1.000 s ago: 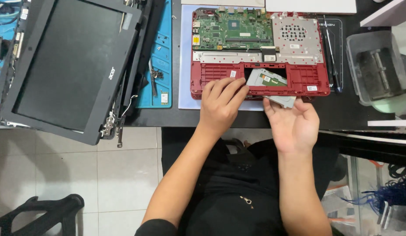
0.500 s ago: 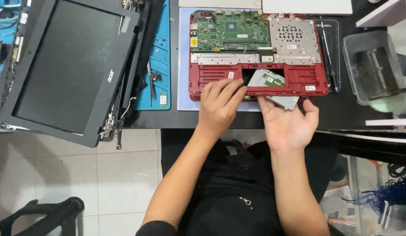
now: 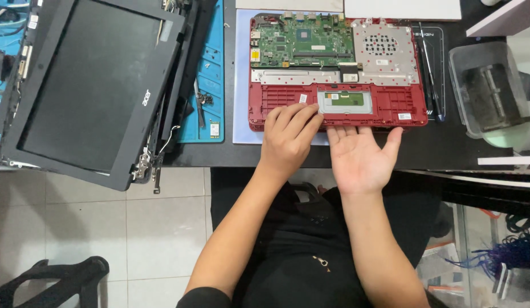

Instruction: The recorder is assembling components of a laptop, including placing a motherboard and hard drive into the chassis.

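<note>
Touchpad board (image 3: 343, 101) now seated in red laptop base (image 3: 279, 101), no longer in right hand (image 3: 359, 157). Right hand open, palm up, below the base; left hand (image 3: 288, 134) flat on its front edge, grasping nothing.

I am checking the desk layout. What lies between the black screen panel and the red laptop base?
In the head view, a blue mat with a small tool on it lies between the screen panel and the laptop base.
</note>
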